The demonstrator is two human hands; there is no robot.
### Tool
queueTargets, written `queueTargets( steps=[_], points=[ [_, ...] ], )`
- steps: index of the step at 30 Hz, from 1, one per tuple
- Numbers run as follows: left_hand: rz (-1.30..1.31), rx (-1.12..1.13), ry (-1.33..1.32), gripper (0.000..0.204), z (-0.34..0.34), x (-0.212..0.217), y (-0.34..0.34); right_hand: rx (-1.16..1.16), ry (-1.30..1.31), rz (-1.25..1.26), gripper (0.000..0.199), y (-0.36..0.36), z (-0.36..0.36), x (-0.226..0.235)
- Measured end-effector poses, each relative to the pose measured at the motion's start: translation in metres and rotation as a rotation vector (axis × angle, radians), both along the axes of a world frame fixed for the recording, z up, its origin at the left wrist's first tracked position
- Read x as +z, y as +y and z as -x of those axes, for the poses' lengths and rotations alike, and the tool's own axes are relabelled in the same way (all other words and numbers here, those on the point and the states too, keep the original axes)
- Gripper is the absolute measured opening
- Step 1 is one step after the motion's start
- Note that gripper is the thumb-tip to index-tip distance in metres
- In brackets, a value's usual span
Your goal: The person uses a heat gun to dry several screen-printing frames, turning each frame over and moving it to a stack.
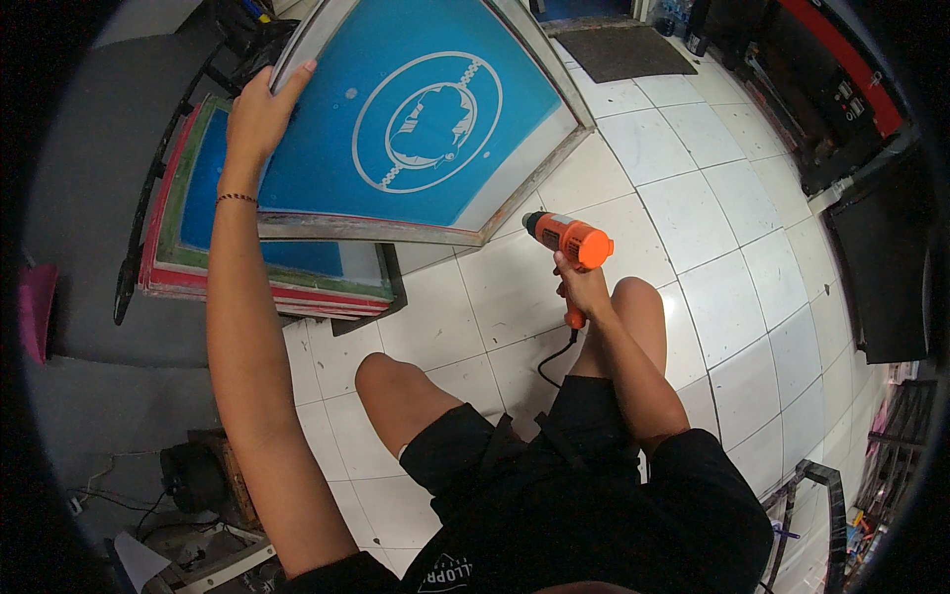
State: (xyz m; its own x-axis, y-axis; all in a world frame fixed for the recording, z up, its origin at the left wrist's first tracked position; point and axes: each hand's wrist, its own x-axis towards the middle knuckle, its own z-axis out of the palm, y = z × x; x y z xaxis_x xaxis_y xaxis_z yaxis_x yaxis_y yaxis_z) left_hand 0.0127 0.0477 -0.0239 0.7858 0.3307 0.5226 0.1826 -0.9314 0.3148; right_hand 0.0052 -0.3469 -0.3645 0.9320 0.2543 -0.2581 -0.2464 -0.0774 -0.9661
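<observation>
My left hand (259, 117) is closed round the upper left edge of a framed printing screen (307, 178), which it holds up on a tilt. The screen's mesh is blue with a pale round emblem, inside a greyish frame. In my right hand (584, 287) is an orange heat gun (572, 240), gripped by its handle. Its dark nozzle points up and left toward the screen's lower right corner, a short gap away from the frame. A black cord hangs from the handle's bottom.
Several more framed screens (183, 272) stand stacked behind the held one, on the left. White floor tiles (515, 297) lie under my knees. A dark mat (626, 52) is at the far side. Black equipment (881, 257) stands at the right, and a black motor-like object (188, 477) at the lower left.
</observation>
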Motion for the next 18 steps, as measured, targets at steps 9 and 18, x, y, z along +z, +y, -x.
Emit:
queueTargets(
  steps=[9, 18],
  points=[
    [0.066, 0.013, 0.041, 0.077, 0.0017, 0.0027, -0.0071, 0.025, 0.006, 0.04, 0.043, -0.0012, 0.0012, 0.0018],
    [0.06, 0.036, 0.032, 0.076, 0.0033, 0.0014, -0.0054, 0.015, -0.058, 0.024, 0.039, -0.001, -0.0012, -0.0048]
  ],
)
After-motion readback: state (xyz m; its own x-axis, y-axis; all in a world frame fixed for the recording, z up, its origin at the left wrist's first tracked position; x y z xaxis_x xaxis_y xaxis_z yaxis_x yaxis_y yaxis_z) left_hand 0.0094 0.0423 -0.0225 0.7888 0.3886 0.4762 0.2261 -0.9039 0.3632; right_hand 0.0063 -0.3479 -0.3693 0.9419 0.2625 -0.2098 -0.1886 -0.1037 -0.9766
